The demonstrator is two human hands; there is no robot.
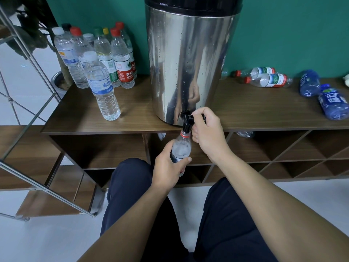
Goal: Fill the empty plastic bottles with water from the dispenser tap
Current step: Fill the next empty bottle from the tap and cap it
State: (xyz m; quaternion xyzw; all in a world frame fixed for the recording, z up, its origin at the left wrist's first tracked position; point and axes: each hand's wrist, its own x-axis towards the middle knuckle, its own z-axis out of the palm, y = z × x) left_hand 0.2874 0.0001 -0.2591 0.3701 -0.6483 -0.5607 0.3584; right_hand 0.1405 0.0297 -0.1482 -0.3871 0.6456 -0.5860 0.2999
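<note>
while tap [187, 121] runs, ribbed clear bottle [181, 148] fills.

Dispenser [190, 63] top cut off, tap [187, 120] lever hidden under right hand [207, 133], bottle [181, 148] base unseen

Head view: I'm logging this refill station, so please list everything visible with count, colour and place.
Dispenser: one, steel, black lid, on the shelf.
Tap: one, black, at dispenser base.
Held bottle: one, clear, mouth under tap.
Upright bottles: about nine, clear, capped, shelf left.
Lying clear bottles: two or three, red caps, shelf right.
Blue bottles: two, lying far right.
Shelf: one, brown wood.
Left hand: grips bottle.
Right hand: on tap handle.
</note>
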